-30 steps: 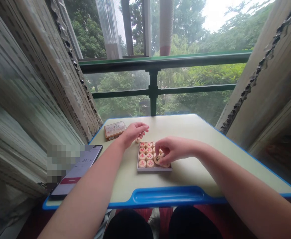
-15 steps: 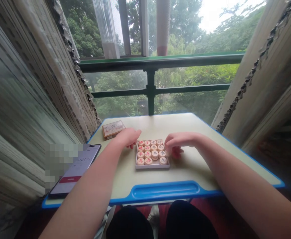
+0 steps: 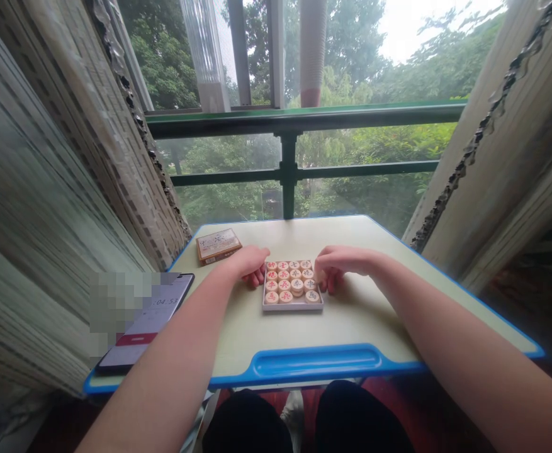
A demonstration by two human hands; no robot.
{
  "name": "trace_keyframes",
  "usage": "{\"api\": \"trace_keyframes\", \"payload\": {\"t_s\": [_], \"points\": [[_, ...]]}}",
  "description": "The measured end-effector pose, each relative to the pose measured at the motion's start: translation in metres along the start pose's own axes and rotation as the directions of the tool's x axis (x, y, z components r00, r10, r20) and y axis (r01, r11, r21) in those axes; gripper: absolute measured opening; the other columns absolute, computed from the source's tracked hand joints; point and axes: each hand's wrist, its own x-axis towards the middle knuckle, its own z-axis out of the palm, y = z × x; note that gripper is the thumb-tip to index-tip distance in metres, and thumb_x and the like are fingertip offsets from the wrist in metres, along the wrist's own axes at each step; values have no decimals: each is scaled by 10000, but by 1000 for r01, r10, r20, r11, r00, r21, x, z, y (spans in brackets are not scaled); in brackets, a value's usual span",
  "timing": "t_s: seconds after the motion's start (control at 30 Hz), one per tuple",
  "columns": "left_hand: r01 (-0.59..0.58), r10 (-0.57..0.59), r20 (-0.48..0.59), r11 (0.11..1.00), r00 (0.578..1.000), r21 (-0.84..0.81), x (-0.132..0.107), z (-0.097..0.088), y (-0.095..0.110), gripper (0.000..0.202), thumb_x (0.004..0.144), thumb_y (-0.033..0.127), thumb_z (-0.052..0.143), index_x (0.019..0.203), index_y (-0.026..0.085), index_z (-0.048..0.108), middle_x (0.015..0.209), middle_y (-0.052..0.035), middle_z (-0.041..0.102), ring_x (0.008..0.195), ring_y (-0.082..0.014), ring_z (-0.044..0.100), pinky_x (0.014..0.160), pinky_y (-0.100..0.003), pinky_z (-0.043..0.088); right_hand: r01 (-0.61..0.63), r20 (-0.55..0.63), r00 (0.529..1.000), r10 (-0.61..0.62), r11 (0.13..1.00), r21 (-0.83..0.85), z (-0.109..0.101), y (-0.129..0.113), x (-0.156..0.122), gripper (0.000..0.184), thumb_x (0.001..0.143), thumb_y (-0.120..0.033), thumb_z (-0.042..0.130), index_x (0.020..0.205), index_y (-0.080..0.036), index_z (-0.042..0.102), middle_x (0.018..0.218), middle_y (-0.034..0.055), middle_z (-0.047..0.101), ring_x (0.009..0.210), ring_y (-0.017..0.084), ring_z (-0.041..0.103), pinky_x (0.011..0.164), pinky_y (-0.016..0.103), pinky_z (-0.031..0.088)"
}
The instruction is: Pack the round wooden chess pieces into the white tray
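Note:
A shallow white box tray (image 3: 293, 307) holds rows of round Chinese chess pieces (image 3: 284, 285), with red characters on the left and dark ones on the right. One piece in the near rows sits raised on another, and a gap shows in the front row. My left hand (image 3: 253, 264) is at the tray's left side, its fingers curled against the edge and the thumb stretched forward. Against the right side, my right hand (image 3: 336, 267) has its fingers bent down over the edge. The tray is gripped between both hands; some fingertips are hidden.
A printed chess box (image 3: 218, 246) lies at the back left of the cream table (image 3: 346, 327). A phone (image 3: 146, 321) showing a timer rests at the left edge, partly behind my forearm. A blue pen groove (image 3: 316, 362) runs along the front. Curtains flank the window railing.
The tray has slid a little away from me and slightly right, with its pieces. My right fingers have closed in against its right edge, and my left fingers press nearer its left edge.

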Motion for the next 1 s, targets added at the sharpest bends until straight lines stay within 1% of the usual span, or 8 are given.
{"api": "trace_keyframes", "payload": {"t_s": [0.17,0.43,0.53,0.63,0.7,0.77,0.87,1.0], "points": [[27,-30,-32,995,999,-94,1,0,3,363,797,403,397,583,133,514,531,-105,617,421,-155,566,379,-221,344,46,-125,992,-33,993,108,-4,4,5,134,653,-246,522,669,-125,577,682,105,687,578,160,640,423,195,389],[4,-11,-199,999,980,-37,8,-4,4,313,807,321,362,666,107,544,724,-124,668,434,-113,545,362,-209,380,157,-274,955,-109,975,158,-11,8,11,144,665,-268,575,719,-137,598,824,104,695,705,168,640,504,212,458],[-29,38,-246,999,969,41,11,-6,2,281,791,306,382,683,114,556,796,-118,681,442,-114,551,349,-210,371,167,-314,939,-141,984,56,-9,8,14,156,683,-286,576,746,-145,602,845,92,677,727,165,624,512,214,445],[-36,60,-247,994,967,99,10,-7,1,279,790,306,384,701,118,571,821,-108,687,452,-117,566,348,-209,366,217,-391,880,-269,961,-172,-3,4,12,194,677,-286,613,824,-160,618,879,69,644,787,166,592,597,233,451],[-31,64,-248,990,967,135,10,-7,2,278,787,313,393,718,120,581,828,-103,691,460,-120,576,358,-210,374,301,-341,850,-402,902,-311,2,1,11,229,670,-294,638,866,-174,628,970,62,610,845,167,563,687,255,454],[-33,77,-253,984,965,174,11,-7,1,273,779,323,409,730,125,591,819,-99,693,474,-127,587,374,-211,386,390,-223,841,-494,837,-384,8,-1,10,245,670,-314,655,878,-187,637,1056,58,562,879,164,542,746,267,447],[-36,95,-261,974,961,222,14,-6,-1,272,765,332,422,730,132,603,776,-99,695,495,-144,602,400,-221,401,423,-127,844,-520,794,-437,15,-1,12,267,671,-334,671,902,-203,644,1094,55,507,873,156,532,776,278,440],[-53,134,-289,961,948,273,17,-7,-5,290,763,328,399,716,144,618,714,-91,693,520,-163,616,429,-236,405,414,-138,837,-529,778,-473,19,0,15,264,678,-321,679,914,-209,647,1093,54,481,899,161,525,823,286,422]]}}
